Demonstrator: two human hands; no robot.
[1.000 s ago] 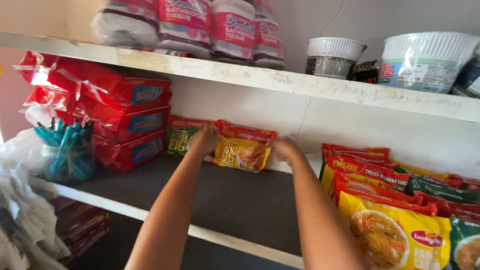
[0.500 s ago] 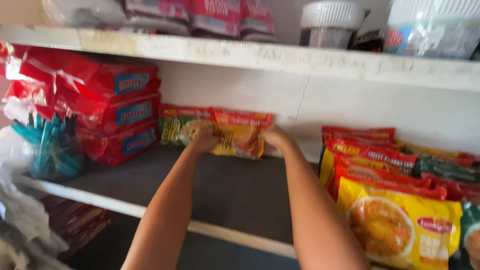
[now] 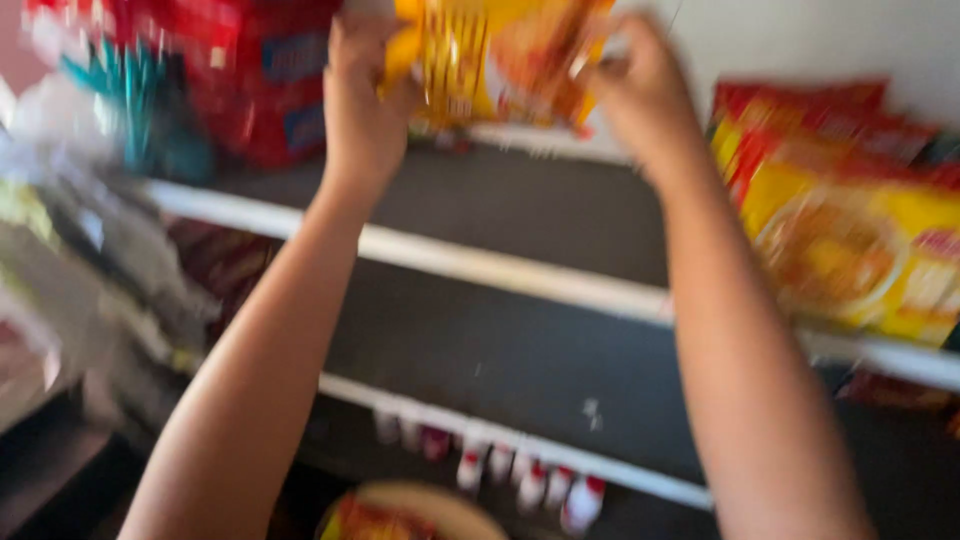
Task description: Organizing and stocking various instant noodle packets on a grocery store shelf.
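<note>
Shop: shelves [image 3: 520,275] of packaged snacks [image 3: 850,240]

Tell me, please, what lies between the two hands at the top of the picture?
In the head view, a yellow and orange packet lies between the left hand and the right hand. Both hands grip it by its sides. The picture is blurred.

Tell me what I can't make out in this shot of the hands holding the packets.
Head view only:
- yellow packets: top cut off by the frame edge, print smeared by motion blur.
- left hand and right hand: fingertips blurred.
- small bottles on the lowest shelf: too small and blurred to identify.
</note>
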